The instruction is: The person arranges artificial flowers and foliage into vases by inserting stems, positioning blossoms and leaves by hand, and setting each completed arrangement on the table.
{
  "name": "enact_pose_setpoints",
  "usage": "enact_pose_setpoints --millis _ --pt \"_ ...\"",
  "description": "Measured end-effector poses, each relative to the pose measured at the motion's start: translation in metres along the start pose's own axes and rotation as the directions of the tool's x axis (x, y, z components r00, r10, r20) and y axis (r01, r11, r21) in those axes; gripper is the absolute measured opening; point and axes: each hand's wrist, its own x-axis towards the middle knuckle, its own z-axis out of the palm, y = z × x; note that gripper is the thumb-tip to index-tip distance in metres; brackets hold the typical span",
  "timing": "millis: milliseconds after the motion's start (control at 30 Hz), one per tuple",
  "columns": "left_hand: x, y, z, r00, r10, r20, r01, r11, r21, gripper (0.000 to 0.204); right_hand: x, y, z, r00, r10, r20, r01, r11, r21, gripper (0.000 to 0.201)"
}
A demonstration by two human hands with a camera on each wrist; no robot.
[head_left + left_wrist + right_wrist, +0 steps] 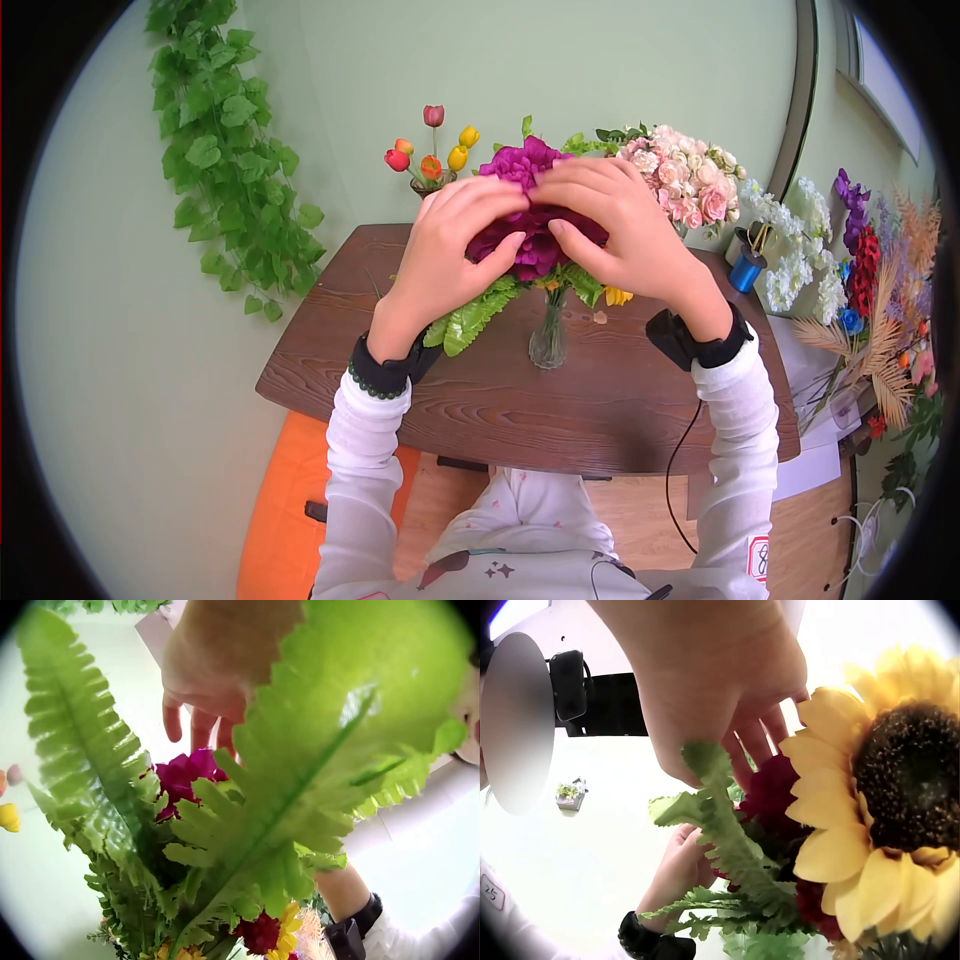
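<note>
Purple flowers [538, 252] stand with green leaves [470, 322] in a glass vase [548, 340] on the brown table. My left hand [448, 245] lies over their left side, fingers gently bent, and my right hand [625, 225] covers their right side the same way. The fingertips of both come close together over the blooms. In the left wrist view, fern-like leaves [262, 817] partly hide the left hand [225, 667]. A yellow sunflower [840, 825] fills the right of the right wrist view, beside the right hand [720, 690]. Whether the fingers press the petals is hard to tell.
Behind are tulips [431, 167] in a pot and pink roses [700, 180]. A blue ribbon spool [746, 270] stands at the right of the brown table [480, 400]. More flowers [865, 270] fill the far right, and ivy [235, 150] hangs on the left wall.
</note>
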Motion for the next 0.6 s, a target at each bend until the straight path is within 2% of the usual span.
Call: enact_pose_setpoints --millis 67,167,200,267,333,400,433,467,500,533,600 --pt "-0.006 -0.001 -0.005 0.999 0.033 0.019 -0.033 0.999 0.027 0.019 -0.004 0.003 -0.009 0.981 0.056 0.184 -0.059 0.998 0.01 0.013" --pt "-0.011 0.0 -0.01 0.991 -0.124 0.052 0.128 0.986 -0.103 0.019 -0.008 0.007 -0.014 0.992 0.091 0.084 -0.096 0.994 0.047 0.01" --pt "-0.008 0.001 -0.009 0.991 -0.124 0.051 0.129 0.986 -0.103 0.019 -0.008 0.007 -0.015 0.992 0.124 0.034 -0.126 0.99 0.07 0.01" --pt "0.0 0.003 -0.004 0.985 -0.112 -0.131 0.088 0.981 -0.172 0.022 -0.007 0.006 -0.015 0.988 0.152 0.019 -0.153 0.986 0.069 0.01" --pt "0.001 0.005 -0.003 0.989 -0.109 -0.104 0.098 0.99 -0.102 0.024 -0.004 0.004 -0.01 0.994 0.077 -0.072 -0.073 0.996 0.051 0.012" --pt "0.0 0.005 -0.001 0.999 -0.044 -0.016 0.045 0.996 0.08 0.022 -0.007 0.004 -0.007 0.996 0.068 -0.053 -0.066 0.997 0.04 0.013" --pt "-0.001 0.005 -0.002 0.999 -0.042 -0.016 0.043 0.996 0.08 0.022 -0.008 0.005 -0.006 0.998 0.058 -0.032 -0.057 0.998 0.03 0.014" --pt "-0.003 0.004 -0.004 0.996 -0.088 0.017 0.088 0.996 -0.026 0.021 -0.009 0.005 -0.009 0.998 0.059 -0.034 -0.058 0.998 0.029 0.014" --pt "-0.004 0.003 -0.006 0.99 -0.129 0.054 0.135 0.982 -0.129 0.021 -0.01 0.005 -0.015 0.991 0.131 0.026 -0.132 0.99 0.058 0.016" --pt "-0.006 0.004 -0.006 0.991 -0.126 0.053 0.132 0.983 -0.129 0.021 -0.011 0.006 -0.019 0.976 0.199 0.09 -0.206 0.975 0.083 0.018" --pt "-0.011 0.003 -0.005 0.961 -0.256 -0.101 0.233 0.953 -0.193 0.021 -0.013 0.008 -0.023 0.969 0.243 0.044 -0.246 0.965 0.092 0.019"
